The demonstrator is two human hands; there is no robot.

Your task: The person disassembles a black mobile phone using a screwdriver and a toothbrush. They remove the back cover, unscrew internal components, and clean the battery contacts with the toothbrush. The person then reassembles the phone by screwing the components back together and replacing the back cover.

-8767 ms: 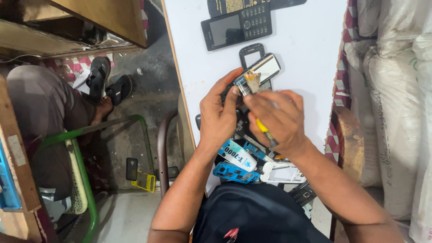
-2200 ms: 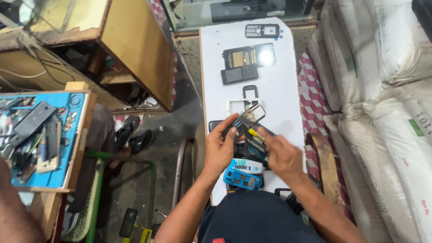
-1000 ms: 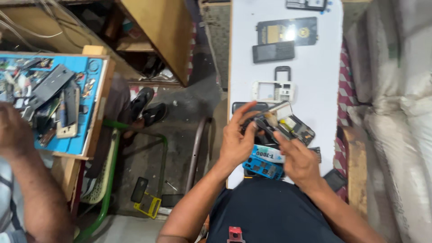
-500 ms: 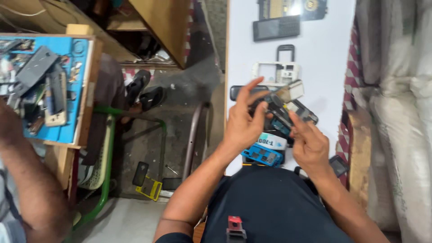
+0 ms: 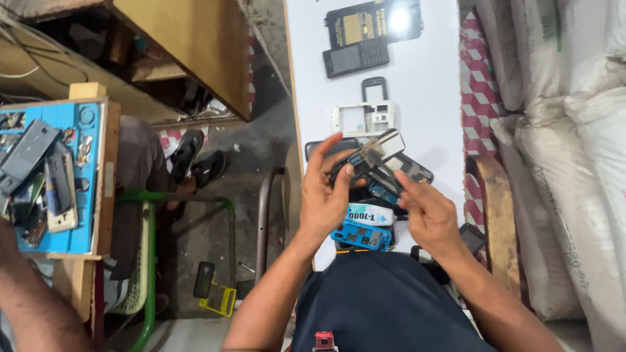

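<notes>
On white table (image 5: 424,85) | left hand (image 5: 326,199), right hand (image 5: 427,215) both grip phone part (image 5: 377,151) | sacks (image 5: 574,130) right, concrete floor (image 5: 215,228) left

Even, bright overhead light falls on the white table (image 5: 430,78), one hot glare spot burns on the dark phone panel (image 5: 372,23), and the fingers (image 5: 385,176) show slight motion blur.

I see my left hand (image 5: 326,199) and right hand (image 5: 427,215) on a glossy, metal-edged phone part (image 5: 378,151) over a smooth white matt table (image 5: 424,78), beside rough woven sacks (image 5: 561,130), a blue plastic phone frame (image 5: 360,236) and a bare wooden bench (image 5: 195,45).
</notes>
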